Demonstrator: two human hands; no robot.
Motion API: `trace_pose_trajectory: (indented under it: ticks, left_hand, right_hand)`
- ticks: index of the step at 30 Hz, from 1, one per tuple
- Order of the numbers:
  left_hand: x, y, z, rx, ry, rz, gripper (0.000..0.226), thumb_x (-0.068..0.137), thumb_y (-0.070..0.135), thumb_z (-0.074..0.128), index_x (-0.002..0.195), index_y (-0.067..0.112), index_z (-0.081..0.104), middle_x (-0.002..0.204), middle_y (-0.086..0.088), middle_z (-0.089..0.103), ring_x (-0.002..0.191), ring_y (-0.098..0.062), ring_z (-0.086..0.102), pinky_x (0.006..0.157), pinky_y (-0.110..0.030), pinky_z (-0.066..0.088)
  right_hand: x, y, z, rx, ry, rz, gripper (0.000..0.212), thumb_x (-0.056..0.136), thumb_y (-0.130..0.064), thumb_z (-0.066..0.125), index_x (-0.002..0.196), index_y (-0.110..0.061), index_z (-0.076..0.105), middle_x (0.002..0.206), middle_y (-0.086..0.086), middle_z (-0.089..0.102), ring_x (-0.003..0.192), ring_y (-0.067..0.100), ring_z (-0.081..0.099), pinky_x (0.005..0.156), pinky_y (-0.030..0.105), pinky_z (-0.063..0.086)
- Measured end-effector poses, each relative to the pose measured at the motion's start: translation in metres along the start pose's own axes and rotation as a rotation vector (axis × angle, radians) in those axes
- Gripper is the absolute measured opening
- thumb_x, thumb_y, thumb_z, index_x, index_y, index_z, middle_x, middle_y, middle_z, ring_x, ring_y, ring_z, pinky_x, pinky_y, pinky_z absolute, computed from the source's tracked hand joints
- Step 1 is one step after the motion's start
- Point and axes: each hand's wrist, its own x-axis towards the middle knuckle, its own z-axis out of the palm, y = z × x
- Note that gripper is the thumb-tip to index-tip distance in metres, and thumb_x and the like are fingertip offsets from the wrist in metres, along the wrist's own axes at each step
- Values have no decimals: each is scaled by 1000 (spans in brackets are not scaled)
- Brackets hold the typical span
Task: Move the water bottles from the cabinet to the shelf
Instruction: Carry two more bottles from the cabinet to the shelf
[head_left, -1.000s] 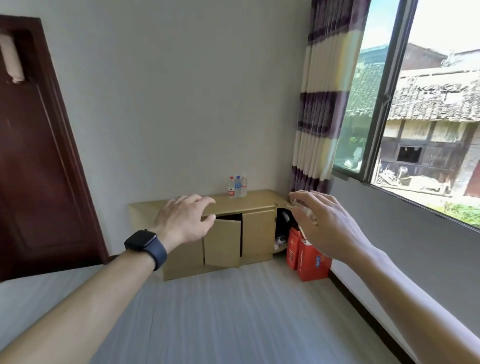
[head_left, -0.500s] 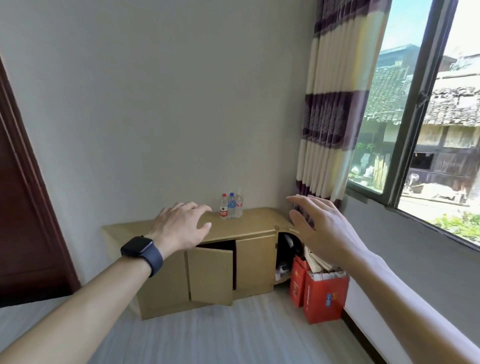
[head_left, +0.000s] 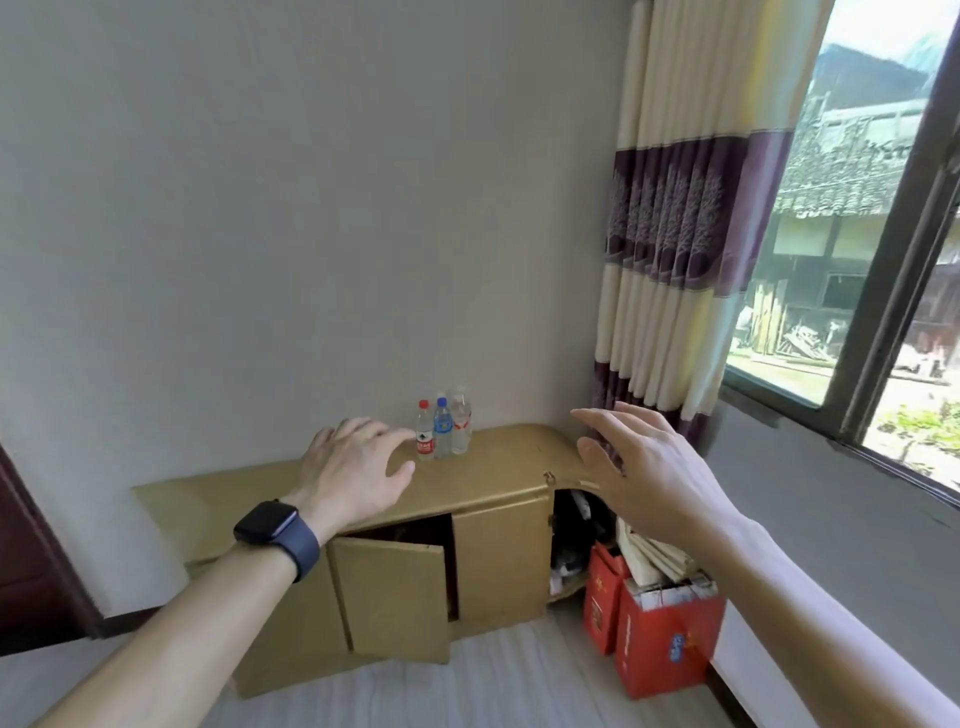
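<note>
Looking down through the head view, we find the three water bottles (head_left: 443, 428) upright and touching in a row on top of the cabinet (head_left: 498, 561), close to the wall, says one of us. Neither hand holds anything. Our left hand (head_left: 353, 475) hovers in front of them with its fingers loosely spread, and our right hand (head_left: 639, 467) is raised off to the right with its fingers straight.

Agreed, answers the other. Packed that tightly, a grab at the red-capped bottle (head_left: 425, 432) could knock over its neighbours, and one might roll off the top. The cabinet door (head_left: 395, 597) hangs ajar at shin height, and the red bags (head_left: 660, 649) crowd the corner, so we could trip. We see no shelf here.
</note>
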Motion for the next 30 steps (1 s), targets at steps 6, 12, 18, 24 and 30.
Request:
trace_pose_trajectory:
  ticks: [6,12,18,24,30]
  left_hand:
    - [117,-27,53,-84,-3,34,46,97,54,38,142,42,43,146,12,46,139,-15,35,111,-38,31]
    - [211,-54,102,-133,4,19,45,97,52,40,141,41,46,143,11,50,134,-18,42,108,-39,35]
    - [273,-92,171,-180,-38,-28,55,88,59,32,135,41,53,136,13,54,131,-16,44,107,-44,35]
    - [344,-131,250,-177,-134,-120,60,85,62,29,135,40,54,135,12,56,127,-16,48,106,-45,39]
    - [411,-144,315,-167,-224,-228,53,87,56,34,134,40,53,138,13,53,129,-16,47,105,-39,37]
  right_hand:
    - [99,47,46,-41,-21,44,44,101,-49,33,144,-42,41,141,-21,51,144,8,25,112,35,34]
    - [186,87,100,-36,-11,40,42,101,-47,36,142,-42,44,140,-20,52,142,9,28,110,33,34]
    - [252,128,187,34,-100,32,40,102,-43,41,141,-39,48,130,-20,58,140,10,32,108,20,26]
    - [332,174,278,143,-199,35,44,100,-45,41,142,-36,49,134,-13,58,139,14,36,111,31,34]
    - [418,213,358,257,-315,28,48,96,-52,32,139,-37,49,123,-13,61,133,15,42,105,35,42]
